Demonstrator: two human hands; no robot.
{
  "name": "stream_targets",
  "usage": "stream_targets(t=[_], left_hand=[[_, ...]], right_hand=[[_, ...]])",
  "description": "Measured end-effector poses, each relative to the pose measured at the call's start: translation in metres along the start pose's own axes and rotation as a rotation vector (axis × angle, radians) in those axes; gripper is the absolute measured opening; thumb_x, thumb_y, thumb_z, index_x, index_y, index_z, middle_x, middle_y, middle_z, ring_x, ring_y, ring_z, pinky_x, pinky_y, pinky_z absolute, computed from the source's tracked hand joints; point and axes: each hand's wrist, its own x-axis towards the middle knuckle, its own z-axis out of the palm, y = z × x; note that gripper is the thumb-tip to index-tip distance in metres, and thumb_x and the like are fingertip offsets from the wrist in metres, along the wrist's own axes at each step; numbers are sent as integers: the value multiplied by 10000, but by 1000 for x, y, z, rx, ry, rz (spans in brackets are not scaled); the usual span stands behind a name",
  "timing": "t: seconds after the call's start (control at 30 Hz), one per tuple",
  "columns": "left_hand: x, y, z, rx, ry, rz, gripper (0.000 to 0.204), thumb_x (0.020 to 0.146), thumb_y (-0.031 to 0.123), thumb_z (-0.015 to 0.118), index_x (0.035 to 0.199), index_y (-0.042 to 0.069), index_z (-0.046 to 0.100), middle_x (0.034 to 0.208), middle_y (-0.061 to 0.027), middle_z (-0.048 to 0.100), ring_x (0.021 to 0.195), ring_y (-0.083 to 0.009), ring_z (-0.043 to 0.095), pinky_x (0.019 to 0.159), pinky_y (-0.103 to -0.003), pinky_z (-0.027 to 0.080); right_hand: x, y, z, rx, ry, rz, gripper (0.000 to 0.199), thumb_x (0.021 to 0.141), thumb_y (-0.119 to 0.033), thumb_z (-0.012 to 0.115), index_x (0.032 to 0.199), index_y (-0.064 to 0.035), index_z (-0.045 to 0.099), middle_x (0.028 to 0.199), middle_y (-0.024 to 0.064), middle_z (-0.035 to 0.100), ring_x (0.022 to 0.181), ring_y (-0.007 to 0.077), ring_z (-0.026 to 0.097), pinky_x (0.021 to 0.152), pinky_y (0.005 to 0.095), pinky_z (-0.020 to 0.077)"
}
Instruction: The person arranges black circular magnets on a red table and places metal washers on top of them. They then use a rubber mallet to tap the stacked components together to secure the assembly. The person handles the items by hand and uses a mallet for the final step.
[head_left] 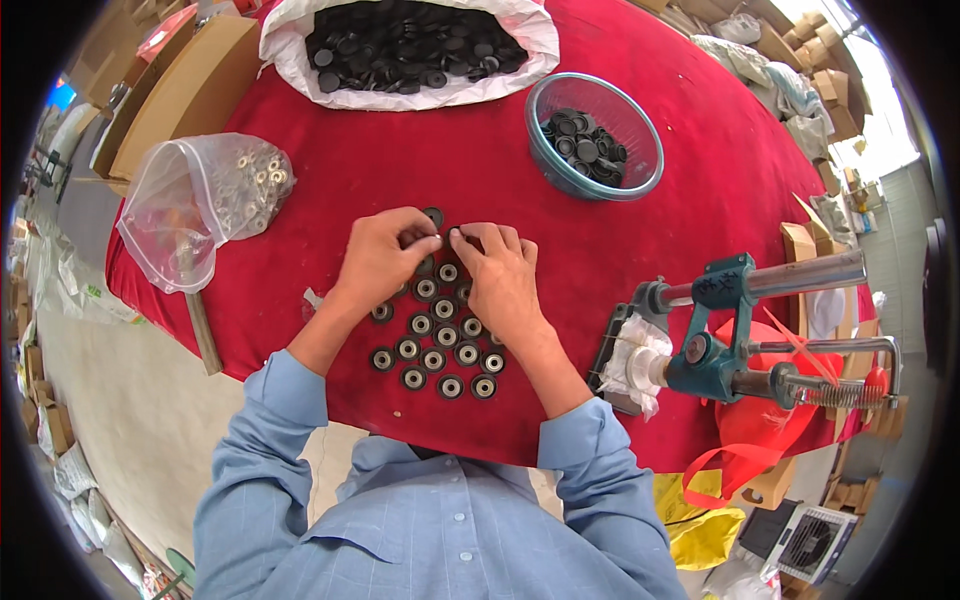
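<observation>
i saw the red surface (330, 180) carrying everything. at its far edge a white sack (500, 85) lay open, full of black round caps (410, 45). right of it stood a clear blue-rimmed bowl (640, 175) holding a smaller heap of the same black caps. on the left a clear plastic bag (190, 210) slumped open with small metal rings (255, 180) inside. a teal hand press (720, 350) sat at the right edge. nearer me, black rings with pale centres (440, 345) lay in rows on the surface. above them my left hand (385, 255) and right hand (500, 275) met, each grip pinched together on one small black piece (447, 236) between the fingertips.
</observation>
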Motion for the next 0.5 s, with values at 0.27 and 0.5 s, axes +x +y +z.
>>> stream_targets(t=[0.27,0.5], left_hand=[[-12,-11,-9,98,-29,37,88,883,53,822,959,17,796,818,-23,732,746,-101,628,682,-313,509],[-17,-20,-5,300,104,342,132,888,65,809,1017,37,804,962,-82,720,916,-253,669,788,-391,521]], right_hand=[[2,33,-24,209,18,258,285,919,-37,730,1202,-49,763,1154,132,699,1022,344,713,871,489,557],[6,34,-17,271,44,272,219,939,-77,742,1152,-49,785,1105,152,713,936,369,746,827,472,612]])
